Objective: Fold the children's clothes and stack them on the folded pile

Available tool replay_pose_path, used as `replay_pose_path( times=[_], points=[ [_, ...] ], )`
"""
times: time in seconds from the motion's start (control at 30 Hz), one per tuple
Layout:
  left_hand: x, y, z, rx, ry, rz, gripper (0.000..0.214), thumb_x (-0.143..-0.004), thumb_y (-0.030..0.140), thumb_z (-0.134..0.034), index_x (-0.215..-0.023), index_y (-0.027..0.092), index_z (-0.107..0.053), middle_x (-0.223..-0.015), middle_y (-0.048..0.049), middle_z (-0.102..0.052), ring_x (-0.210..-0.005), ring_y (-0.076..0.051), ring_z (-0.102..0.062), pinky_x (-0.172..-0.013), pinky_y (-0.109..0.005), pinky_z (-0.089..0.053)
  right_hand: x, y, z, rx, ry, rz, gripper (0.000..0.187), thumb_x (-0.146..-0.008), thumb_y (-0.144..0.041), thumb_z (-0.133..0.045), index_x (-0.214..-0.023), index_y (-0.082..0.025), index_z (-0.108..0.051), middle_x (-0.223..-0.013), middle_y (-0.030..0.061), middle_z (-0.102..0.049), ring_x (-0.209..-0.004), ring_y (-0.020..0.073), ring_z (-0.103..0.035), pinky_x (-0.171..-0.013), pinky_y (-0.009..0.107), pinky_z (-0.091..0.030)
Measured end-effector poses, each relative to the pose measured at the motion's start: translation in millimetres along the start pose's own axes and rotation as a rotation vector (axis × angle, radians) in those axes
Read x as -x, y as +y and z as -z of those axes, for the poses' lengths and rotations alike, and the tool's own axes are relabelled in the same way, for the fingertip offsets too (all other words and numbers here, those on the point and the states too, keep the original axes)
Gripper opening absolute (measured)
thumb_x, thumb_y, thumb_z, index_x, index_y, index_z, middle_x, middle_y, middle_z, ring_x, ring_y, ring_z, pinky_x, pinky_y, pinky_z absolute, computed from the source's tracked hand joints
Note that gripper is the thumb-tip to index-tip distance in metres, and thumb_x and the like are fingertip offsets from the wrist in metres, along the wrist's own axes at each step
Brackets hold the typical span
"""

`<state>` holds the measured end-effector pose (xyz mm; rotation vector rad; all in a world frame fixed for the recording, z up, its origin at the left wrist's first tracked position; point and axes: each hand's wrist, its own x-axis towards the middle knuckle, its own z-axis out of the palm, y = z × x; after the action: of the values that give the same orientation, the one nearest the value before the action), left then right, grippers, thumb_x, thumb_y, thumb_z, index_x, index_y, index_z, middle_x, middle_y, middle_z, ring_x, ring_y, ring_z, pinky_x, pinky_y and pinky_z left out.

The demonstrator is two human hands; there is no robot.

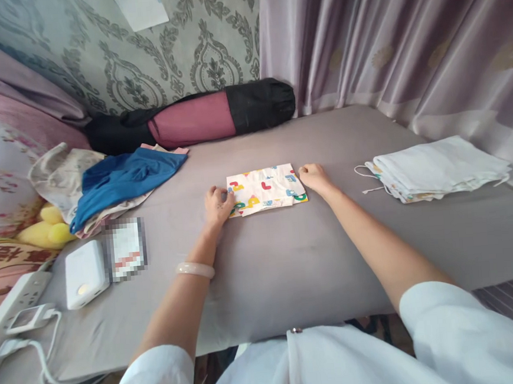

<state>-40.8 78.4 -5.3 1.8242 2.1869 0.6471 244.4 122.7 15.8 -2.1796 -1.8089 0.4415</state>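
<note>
A white cloth printed with colourful letter-like shapes [262,187] lies folded into a flat rectangle on the grey sheet, its lower right corner showing a second layer. At its left edge is my left hand [219,205], fingers curled and the thumb side against the fabric. My right hand [314,177] is closed beside the right edge, very close to the cloth, with nothing visible in it. A pale bangle [195,271] circles my left wrist. Further right sits a stack of folded white cloth items [441,165] with white drawstrings hanging out.
A heap of clothes with a blue garment [122,177] lies at left. Nearby are a white power bank [85,273], a blurred-out item [126,248], a power strip [12,306] with cables and a yellow plush [46,229]. A long black and maroon bag [197,118] lies along the wall.
</note>
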Motion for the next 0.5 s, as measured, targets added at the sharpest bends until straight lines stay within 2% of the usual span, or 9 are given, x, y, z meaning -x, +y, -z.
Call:
replay_pose_path(
  times=[0.13,0.27,0.4,0.5],
  points=[
    [-6,8,4.0,-0.020,-0.009,0.119,0.032,-0.085,0.036,-0.054,-0.106,0.016,-0.067,-0.133,-0.0160,-0.052,-0.129,-0.030,-0.045,-0.109,-0.039,-0.032,-3,8,-4,0.105,0.009,0.014,0.034,-0.092,-0.030,-0.045,-0.104,-0.016,-0.074,-0.118,0.0168,-0.066,-0.109,0.0279,-0.060,-0.085,0.033,-0.044],
    [-13,15,3.9,-0.051,0.000,0.200,0.030,-0.080,0.040,-0.058,-0.098,0.020,-0.071,-0.127,-0.0161,-0.055,-0.122,-0.037,-0.048,-0.101,-0.048,-0.039,-4,3,-11,0.122,0.023,0.024,0.036,-0.092,-0.033,-0.045,-0.109,-0.018,-0.073,-0.125,0.0173,-0.061,-0.117,0.0306,-0.055,-0.093,0.040,-0.043],
    [-22,17,0.8,-0.051,-0.039,0.267,0.031,-0.075,0.043,-0.062,-0.089,0.018,-0.072,-0.124,-0.0188,-0.057,-0.121,-0.038,-0.049,-0.098,-0.048,-0.041,-8,-8,-10,0.095,-0.026,-0.029,0.033,-0.090,-0.034,-0.049,-0.107,-0.018,-0.073,-0.119,0.0167,-0.064,-0.116,0.0299,-0.056,-0.093,0.041,-0.044],
    [-29,16,0.1,-0.059,-0.038,0.283,0.028,-0.072,0.044,-0.065,-0.083,0.019,-0.071,-0.121,-0.0185,-0.060,-0.119,-0.038,-0.052,-0.092,-0.047,-0.045,-11,-12,-8,0.044,-0.080,-0.059,0.027,-0.087,-0.033,-0.054,-0.098,-0.018,-0.074,-0.107,0.0144,-0.069,-0.104,0.0269,-0.061,-0.086,0.036,-0.046]
  ],
)
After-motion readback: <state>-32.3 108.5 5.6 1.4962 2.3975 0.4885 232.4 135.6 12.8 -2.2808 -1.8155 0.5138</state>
